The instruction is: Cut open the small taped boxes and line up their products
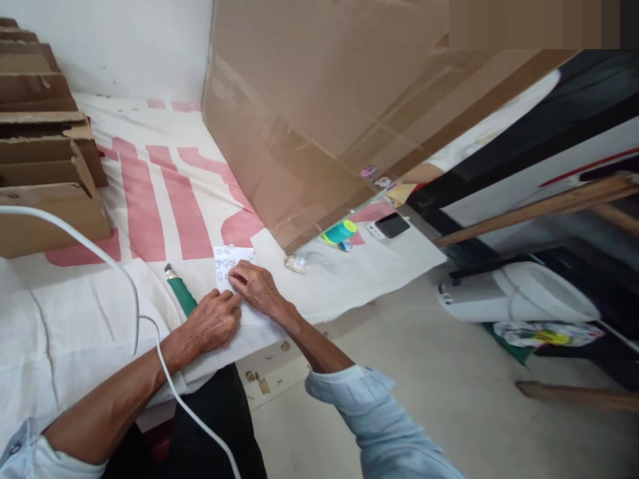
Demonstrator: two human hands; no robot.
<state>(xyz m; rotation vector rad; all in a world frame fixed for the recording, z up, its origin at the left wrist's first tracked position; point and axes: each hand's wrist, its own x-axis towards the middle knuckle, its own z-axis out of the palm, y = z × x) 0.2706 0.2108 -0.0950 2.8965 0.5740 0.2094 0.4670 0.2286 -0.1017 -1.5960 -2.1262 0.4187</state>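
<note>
A white sheet of paper (235,255) lies on the cloth-covered table, with several small grey ring-like shapes on it; I cannot tell whether they are printed or loose pieces. My right hand (257,287) rests over the paper's right side, its thumb and fingertips pinched together near the shapes. Whatever is between them is too small to make out. My left hand (214,320) is curled, knuckles up, at the paper's lower left edge, and its fingertips are hidden. Beside it lies a green utility knife (180,293) with its blade end pointing away from me.
A large cardboard box (299,120) stands behind the paper, and folded cardboard (44,179) is stacked at left. A small clear bag (296,264), a teal bottle (339,232) and a phone (392,225) lie rightward. A white cable (94,241) crosses my left forearm. Another person's sleeve (489,133) shows behind.
</note>
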